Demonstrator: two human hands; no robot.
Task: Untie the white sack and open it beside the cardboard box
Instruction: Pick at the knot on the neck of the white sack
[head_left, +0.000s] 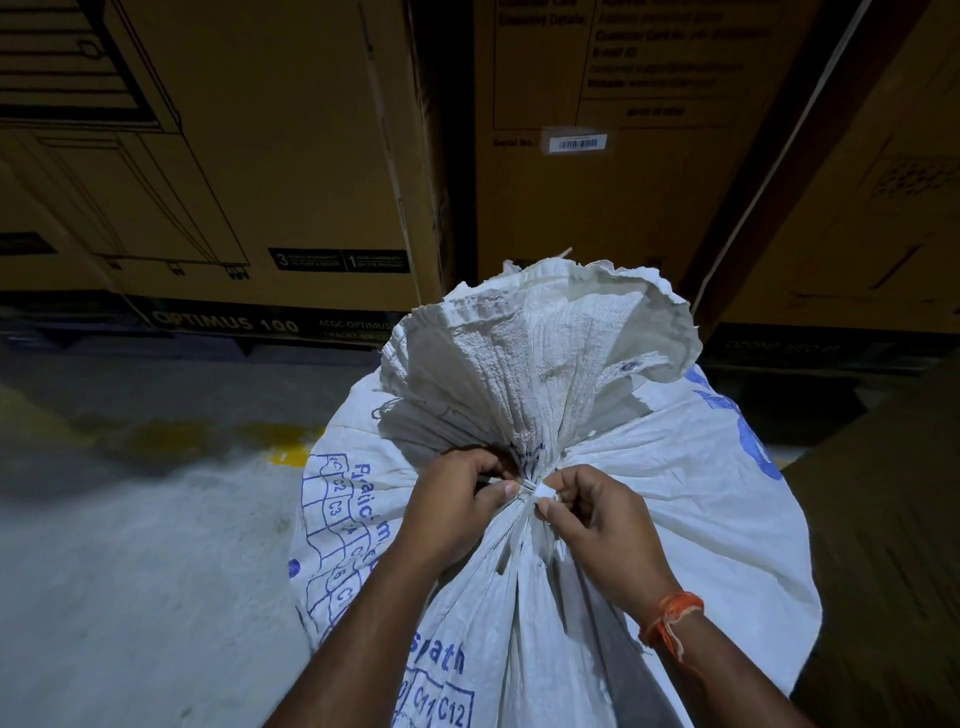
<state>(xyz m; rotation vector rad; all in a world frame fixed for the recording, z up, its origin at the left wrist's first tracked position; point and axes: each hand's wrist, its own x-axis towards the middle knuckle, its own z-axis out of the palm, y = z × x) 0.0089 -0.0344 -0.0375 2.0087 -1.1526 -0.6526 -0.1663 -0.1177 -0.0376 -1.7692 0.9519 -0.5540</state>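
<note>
At the left of the frame, the large cardboard box (249, 156) bears "OPTIMUS 100" along its dark bottom band. The middle box (597, 197) at top centre reads "Serial No." beside a barcode sticker (573, 140). The white sack (649, 493) shows blue "C2", "C3", "C11", "C12".

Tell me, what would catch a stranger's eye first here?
Probably the big white sack with blue print, filling the middle and standing on the grey floor, its gathered neck fanning upward. Right at that neck, the left hand and the right hand pinch a white tie cinching it shut. Behind stand tall brown cardboard boxes.
</note>
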